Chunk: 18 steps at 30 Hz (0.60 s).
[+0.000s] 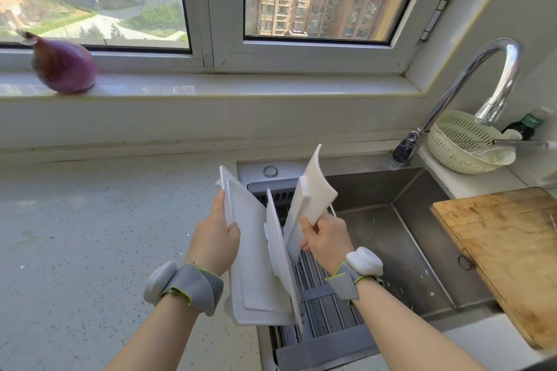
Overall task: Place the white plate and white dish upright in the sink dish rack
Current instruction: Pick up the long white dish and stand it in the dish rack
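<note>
At centre frame, above the grey sink dish rack [319, 295], the left hand [215, 239] grips a white plate [256, 265] upright; the right hand [324, 238] pinches a tilted white dish [313, 193].

No text, brand or number can be read anywhere. The dark bottle [526, 126] behind the colander [464, 141] carries a green label with white marks, too small and blurred to make out. The white wrist units [364, 260] and the plates [256, 250] bear no visible writing.
</note>
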Tool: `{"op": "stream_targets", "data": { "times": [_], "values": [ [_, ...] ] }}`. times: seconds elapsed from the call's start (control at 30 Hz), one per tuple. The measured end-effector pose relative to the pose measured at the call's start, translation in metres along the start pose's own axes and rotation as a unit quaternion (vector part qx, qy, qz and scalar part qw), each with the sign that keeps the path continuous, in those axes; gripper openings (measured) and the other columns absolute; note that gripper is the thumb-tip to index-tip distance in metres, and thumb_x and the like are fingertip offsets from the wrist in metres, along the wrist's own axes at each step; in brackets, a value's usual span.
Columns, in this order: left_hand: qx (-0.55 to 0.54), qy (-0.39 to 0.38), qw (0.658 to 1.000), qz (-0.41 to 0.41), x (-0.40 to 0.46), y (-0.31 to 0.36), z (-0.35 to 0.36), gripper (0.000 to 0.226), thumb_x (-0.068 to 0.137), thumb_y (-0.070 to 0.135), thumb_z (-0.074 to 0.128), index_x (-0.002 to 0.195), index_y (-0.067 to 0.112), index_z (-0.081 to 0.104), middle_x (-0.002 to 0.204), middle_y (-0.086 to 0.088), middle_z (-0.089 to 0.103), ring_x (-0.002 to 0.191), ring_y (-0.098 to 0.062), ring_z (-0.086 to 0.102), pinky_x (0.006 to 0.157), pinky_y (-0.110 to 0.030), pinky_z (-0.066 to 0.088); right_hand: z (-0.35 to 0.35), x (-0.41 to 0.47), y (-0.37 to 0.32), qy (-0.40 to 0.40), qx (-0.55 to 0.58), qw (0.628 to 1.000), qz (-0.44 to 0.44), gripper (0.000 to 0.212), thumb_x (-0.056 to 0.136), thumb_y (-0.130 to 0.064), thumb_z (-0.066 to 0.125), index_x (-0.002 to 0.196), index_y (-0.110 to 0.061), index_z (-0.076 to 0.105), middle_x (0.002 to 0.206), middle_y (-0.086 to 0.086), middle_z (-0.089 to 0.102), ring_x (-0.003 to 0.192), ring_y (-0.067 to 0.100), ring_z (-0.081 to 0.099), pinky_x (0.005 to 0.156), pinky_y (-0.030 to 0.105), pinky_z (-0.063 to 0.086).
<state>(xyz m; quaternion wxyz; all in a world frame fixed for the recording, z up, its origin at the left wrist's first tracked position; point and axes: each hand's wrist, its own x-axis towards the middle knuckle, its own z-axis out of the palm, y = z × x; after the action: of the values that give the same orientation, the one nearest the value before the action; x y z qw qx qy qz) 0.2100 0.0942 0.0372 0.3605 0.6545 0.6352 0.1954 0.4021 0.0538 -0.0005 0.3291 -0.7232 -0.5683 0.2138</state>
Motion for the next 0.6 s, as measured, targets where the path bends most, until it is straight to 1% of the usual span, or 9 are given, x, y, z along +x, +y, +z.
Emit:
{"op": "stream_targets", "data": {
  "times": [0.03,0.1,0.13,0.17,0.2,0.27,0.37,0.47,0.6],
  "values": [
    [0.000,-0.001,1.000,-0.001,0.000,0.000,0.000,0.066,0.090,0.008,0.041,0.148,0.020,0.013,0.090,-0.008,0.051,0.078,-0.028,0.052,0.080,-0.043,0.049,-0.003,0.000,-0.001,-0.001,-0.007,1.000,-0.003,0.016,0.092,-0.022,0.050,0.077,-0.014,0.048,0.066,0.009,0.065,0.039,-0.003,0.057,0.047,0.014,0.049],
    [0.009,-0.002,1.000,0.001,0.003,-0.001,0.000,0.065,0.088,0.007,0.042,0.147,0.019,0.017,0.098,-0.016,0.064,0.083,-0.033,0.059,0.081,-0.044,0.051,-0.010,0.003,-0.004,-0.002,-0.012,1.000,-0.006,0.012,0.093,-0.023,0.048,0.089,-0.011,0.047,0.072,0.015,0.067,0.046,0.009,0.062,0.054,0.031,0.056],
    [0.016,-0.002,1.000,0.005,0.005,-0.001,0.000,0.065,0.088,0.006,0.042,0.147,0.018,0.019,0.102,-0.019,0.067,0.083,-0.035,0.060,0.078,-0.044,0.051,-0.013,0.005,-0.006,0.002,-0.014,1.000,-0.012,0.014,0.093,-0.023,0.047,0.096,-0.009,0.046,0.075,0.016,0.066,0.052,0.019,0.064,0.057,0.039,0.057],
    [0.023,-0.002,1.000,0.009,0.006,-0.001,0.000,0.064,0.087,0.006,0.042,0.146,0.017,0.021,0.102,-0.021,0.067,0.081,-0.035,0.060,0.074,-0.042,0.051,-0.016,0.007,-0.007,0.004,-0.020,1.000,-0.017,0.018,0.093,-0.023,0.047,0.102,-0.007,0.045,0.078,0.017,0.065,0.059,0.027,0.064,0.058,0.045,0.057],
    [0.029,-0.003,0.999,0.013,0.007,0.000,0.001,0.062,0.087,0.005,0.041,0.145,0.016,0.022,0.100,-0.021,0.067,0.078,-0.034,0.059,0.070,-0.040,0.049,-0.019,0.009,-0.009,0.000,-0.025,0.999,-0.021,0.021,0.094,-0.022,0.046,0.105,-0.005,0.043,0.081,0.017,0.064,0.065,0.031,0.064,0.060,0.046,0.056],
    [0.034,-0.003,0.999,0.019,0.008,0.001,0.001,0.060,0.086,0.004,0.042,0.143,0.014,0.026,0.098,-0.020,0.067,0.079,-0.034,0.059,0.068,-0.038,0.046,-0.022,0.013,-0.011,-0.017,-0.036,0.999,-0.020,0.022,0.094,-0.021,0.045,0.106,-0.003,0.042,0.083,0.012,0.060,0.072,0.032,0.062,0.062,0.042,0.053],
    [0.028,0.001,0.999,0.028,0.008,0.003,0.002,0.056,0.085,0.004,0.042,0.139,0.012,0.032,0.097,-0.020,0.068,0.082,-0.038,0.060,0.072,-0.044,0.050,-0.021,0.021,-0.010,-0.040,-0.052,0.998,-0.015,0.023,0.095,-0.020,0.044,0.107,-0.001,0.043,0.084,0.015,0.059,0.079,0.036,0.059,0.064,0.035,0.043],
    [0.022,0.001,0.999,0.035,0.005,0.006,0.001,0.058,0.086,0.004,0.042,0.142,0.013,0.029,0.102,-0.019,0.068,0.081,-0.036,0.060,0.074,-0.045,0.051,-0.022,0.032,-0.010,-0.058,-0.067,0.996,-0.007,0.026,0.095,-0.021,0.042,0.111,-0.001,0.042,0.099,0.023,0.063,0.087,0.039,0.059,0.070,0.039,0.044],
    [0.029,0.004,0.999,0.045,0.001,0.015,0.003,0.064,0.087,0.003,0.042,0.147,0.012,0.021,0.107,-0.024,0.066,0.081,-0.037,0.058,0.075,-0.044,0.048,-0.027,0.054,-0.010,-0.067,-0.099,0.993,0.015,0.031,0.096,-0.025,0.039,0.116,-0.001,0.043,0.108,0.027,0.062,0.097,0.043,0.057,0.077,0.043,0.044]
  ]
}}
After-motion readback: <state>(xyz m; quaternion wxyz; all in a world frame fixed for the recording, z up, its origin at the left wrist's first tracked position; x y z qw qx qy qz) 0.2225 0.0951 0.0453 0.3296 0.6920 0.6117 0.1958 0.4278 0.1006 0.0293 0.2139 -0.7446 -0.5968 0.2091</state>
